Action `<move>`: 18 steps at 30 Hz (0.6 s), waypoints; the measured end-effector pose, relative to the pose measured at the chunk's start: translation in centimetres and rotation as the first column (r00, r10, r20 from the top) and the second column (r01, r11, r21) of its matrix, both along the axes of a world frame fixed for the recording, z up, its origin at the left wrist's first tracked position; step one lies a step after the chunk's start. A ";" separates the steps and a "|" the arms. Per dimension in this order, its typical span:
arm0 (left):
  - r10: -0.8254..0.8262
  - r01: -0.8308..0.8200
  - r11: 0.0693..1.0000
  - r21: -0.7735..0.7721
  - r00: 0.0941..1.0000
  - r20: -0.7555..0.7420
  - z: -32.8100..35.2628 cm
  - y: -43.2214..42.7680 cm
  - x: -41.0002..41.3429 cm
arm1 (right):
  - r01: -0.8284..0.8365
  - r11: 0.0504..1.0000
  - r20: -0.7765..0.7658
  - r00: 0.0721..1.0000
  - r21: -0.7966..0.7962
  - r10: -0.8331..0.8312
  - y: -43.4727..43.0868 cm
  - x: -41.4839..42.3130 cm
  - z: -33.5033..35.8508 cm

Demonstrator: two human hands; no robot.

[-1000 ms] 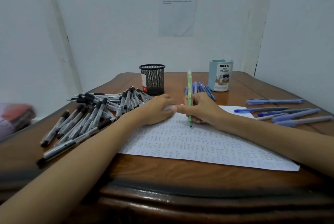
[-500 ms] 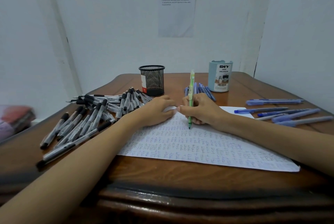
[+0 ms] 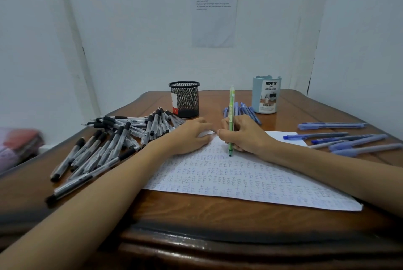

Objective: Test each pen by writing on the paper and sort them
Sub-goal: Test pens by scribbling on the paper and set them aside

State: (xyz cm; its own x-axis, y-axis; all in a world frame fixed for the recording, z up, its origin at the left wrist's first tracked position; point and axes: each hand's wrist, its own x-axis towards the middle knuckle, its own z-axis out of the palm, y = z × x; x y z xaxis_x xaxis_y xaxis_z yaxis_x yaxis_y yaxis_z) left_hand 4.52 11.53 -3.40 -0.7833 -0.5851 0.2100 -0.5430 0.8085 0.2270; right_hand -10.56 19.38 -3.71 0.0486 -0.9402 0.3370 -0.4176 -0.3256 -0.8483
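- I saw the paper (image 3: 239, 180) lying askew on the counter (image 3: 196, 211), its near right corner close to the carved front rim, with a strip of bare wood in front of it.
- My right hand (image 3: 244, 134) gripped the green pen (image 3: 231, 117) nearly upright, tip down on the paper's far part; the left hand (image 3: 189, 136) rested on the sheet just beside it, fingers loosely bent and holding nothing.
- The blue cup (image 3: 267, 95) at the back read "DIY DESK ORGANIZER" above a barcode; the mesh cup (image 3: 185, 99) bore a red and white label I could not read, and the wall sheet (image 3: 214, 12) was printed too small to read.
- Black-capped pens (image 3: 104, 145) crowded the left side up to my left forearm, blue pens (image 3: 349, 141) lay along the right edge, and more blue ones (image 3: 248, 110) lay behind the right hand.
- Bare wood showed between the two cups.
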 end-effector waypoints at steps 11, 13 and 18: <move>-0.001 0.001 1.000 0.003 1.000 0.002 -0.1 -0.3 -0.1 | 0.084 0.995 -0.064 0.994 -0.052 -0.088 -0.7 -0.2 -0.3; -0.004 0.004 1.000 -0.005 1.000 0.004 -0.1 -0.2 -0.1 | 0.103 0.993 -0.050 0.993 -0.053 -0.106 -0.9 -0.4 -0.4; -0.008 0.008 1.000 -0.008 1.000 0.002 -0.1 -0.2 0.0 | 0.107 0.991 -0.076 0.991 -0.081 -0.113 -0.9 -0.3 -0.4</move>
State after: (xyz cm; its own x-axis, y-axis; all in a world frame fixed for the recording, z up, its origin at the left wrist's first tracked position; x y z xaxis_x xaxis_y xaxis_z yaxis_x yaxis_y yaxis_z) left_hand 4.50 11.32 -3.50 -0.7885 -0.5770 0.2128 -0.5368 0.8146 0.2196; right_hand -10.88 18.48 -4.14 -0.0238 -0.9129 0.4076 -0.5199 -0.3370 -0.7850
